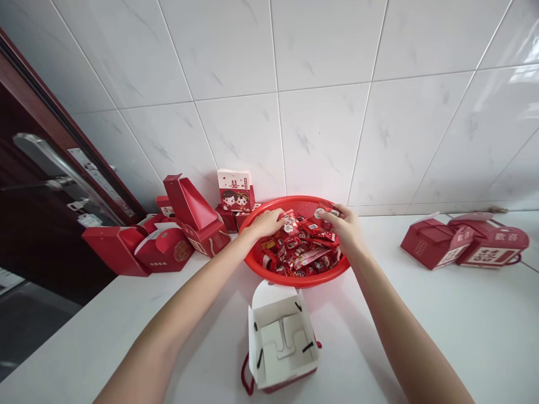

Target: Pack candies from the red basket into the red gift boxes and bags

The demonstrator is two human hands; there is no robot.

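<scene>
A red plastic basket (pixel 252 270) full of red-wrapped candies (pixel 309 255) stands near the wall. Over its left side, my left hand (pixel 268 223) has its fingers closed on a red candy packet (pixel 288 222). My right hand (pixel 346 225) reaches over the right side, its thumb and fingers pinching another red candy packet (pixel 326 213). Just in front of the basket sits an open gift box (pixel 283 350), white inside with nothing in it, its flaps up. Dark red cord handles hang at its sides, and short dark cord ends show inside.
Several red gift boxes (pixel 166 247) stand at the left, near a dark door with a metal handle (pixel 54 163). A pink and red box with cartoon figures (pixel 236 191) leans behind. Two closed red boxes (pixel 438 244) stand at the right on the white countertop (pixel 475 320).
</scene>
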